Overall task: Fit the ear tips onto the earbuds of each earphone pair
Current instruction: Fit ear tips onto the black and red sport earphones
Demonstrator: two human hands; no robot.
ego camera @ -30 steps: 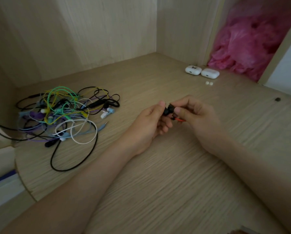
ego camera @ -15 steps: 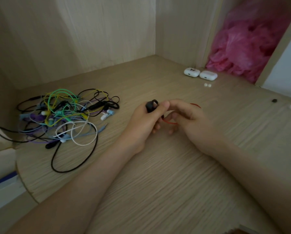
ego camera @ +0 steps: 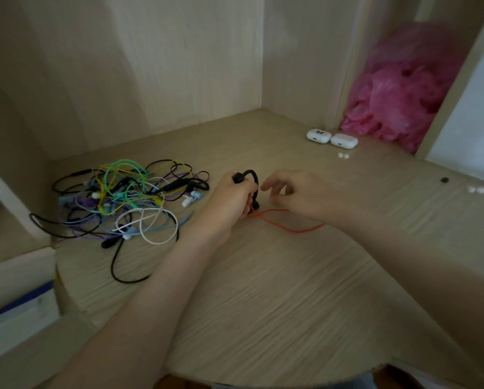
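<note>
My left hand (ego camera: 229,200) grips a black ear-hook earphone (ego camera: 246,175) whose red cable (ego camera: 283,224) trails across the wooden table (ego camera: 263,290) under my right hand. My right hand (ego camera: 297,195) hovers just right of the earphone with fingers loosely spread, holding nothing. A tangled pile of wired earphones (ego camera: 123,200) in black, green, yellow, purple and white lies at the left. Two white ear tips (ego camera: 427,155) lie near the back, two more white ear tips (ego camera: 476,189) at the far right, and a small black ear tip (ego camera: 444,180) beside them.
Two white earbud cases (ego camera: 332,138) stand by the back wall. A crumpled pink plastic bag (ego camera: 398,88) fills the gap at the back right. Wooden walls close the back and left; the table's curved edge runs along the front left.
My right hand let go of the earphone and drew away to the right. The left hand kept the black ear hook, and the red cable now lies stretched out on the table.
</note>
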